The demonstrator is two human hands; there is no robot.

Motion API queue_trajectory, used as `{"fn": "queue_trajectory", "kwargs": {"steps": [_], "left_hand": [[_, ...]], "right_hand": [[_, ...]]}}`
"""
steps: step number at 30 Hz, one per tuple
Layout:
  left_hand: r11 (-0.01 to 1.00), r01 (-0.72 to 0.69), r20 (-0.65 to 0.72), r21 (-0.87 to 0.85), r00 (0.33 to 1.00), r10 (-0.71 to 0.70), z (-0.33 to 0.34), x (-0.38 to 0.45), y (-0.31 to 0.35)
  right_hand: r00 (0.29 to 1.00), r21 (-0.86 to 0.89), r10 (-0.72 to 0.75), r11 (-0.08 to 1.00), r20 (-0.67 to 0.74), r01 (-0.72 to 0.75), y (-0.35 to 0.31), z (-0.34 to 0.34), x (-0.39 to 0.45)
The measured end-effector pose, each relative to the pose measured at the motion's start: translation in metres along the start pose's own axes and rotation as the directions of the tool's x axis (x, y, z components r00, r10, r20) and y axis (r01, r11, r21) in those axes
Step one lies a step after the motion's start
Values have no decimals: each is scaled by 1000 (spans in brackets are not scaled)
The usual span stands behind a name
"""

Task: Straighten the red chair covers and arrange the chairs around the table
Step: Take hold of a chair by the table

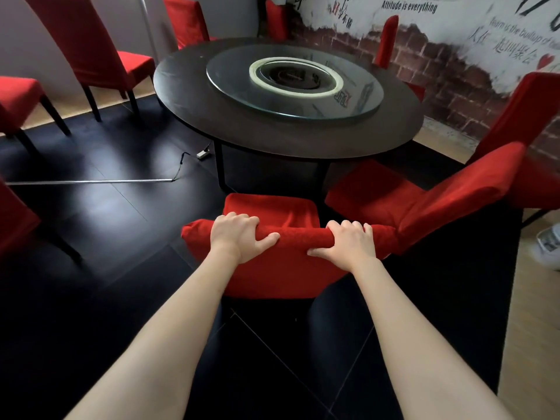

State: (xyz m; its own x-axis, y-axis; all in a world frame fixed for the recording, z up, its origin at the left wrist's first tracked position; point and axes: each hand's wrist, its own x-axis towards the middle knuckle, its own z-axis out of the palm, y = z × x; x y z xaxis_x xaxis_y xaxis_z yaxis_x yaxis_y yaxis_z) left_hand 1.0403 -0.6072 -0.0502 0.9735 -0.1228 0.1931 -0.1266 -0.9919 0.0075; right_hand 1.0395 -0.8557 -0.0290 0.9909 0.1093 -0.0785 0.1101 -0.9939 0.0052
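Directly in front of me stands a chair in a red cover (281,268), its seat pointing toward the round dark table (272,137). My left hand (239,234) grips the top edge of its backrest on the left, fingers curled over the front, thumb behind. My right hand (348,241) grips the same top edge on the right. A second red-covered chair (424,201) stands close on the right, angled toward the table and touching my chair's backrest corner. A glass turntable (294,83) lies on the table.
More red-covered chairs stand away from the table at the left (100,56), far left (15,98) and behind the table (185,19). Another stands at the right (533,122) by the brick-pattern wall. A cable and power strip (203,153) lie on the dark floor. A white shoe (548,241) shows at the right edge.
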Motion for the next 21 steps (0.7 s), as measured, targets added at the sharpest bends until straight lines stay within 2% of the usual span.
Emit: {"fn": "queue_trajectory", "kwargs": {"steps": [21], "left_hand": [[1000,-18,12,-7,1000,18,11,61,-2]], "right_hand": [[999,31,30,999,28,-31,12,-3,59]]}}
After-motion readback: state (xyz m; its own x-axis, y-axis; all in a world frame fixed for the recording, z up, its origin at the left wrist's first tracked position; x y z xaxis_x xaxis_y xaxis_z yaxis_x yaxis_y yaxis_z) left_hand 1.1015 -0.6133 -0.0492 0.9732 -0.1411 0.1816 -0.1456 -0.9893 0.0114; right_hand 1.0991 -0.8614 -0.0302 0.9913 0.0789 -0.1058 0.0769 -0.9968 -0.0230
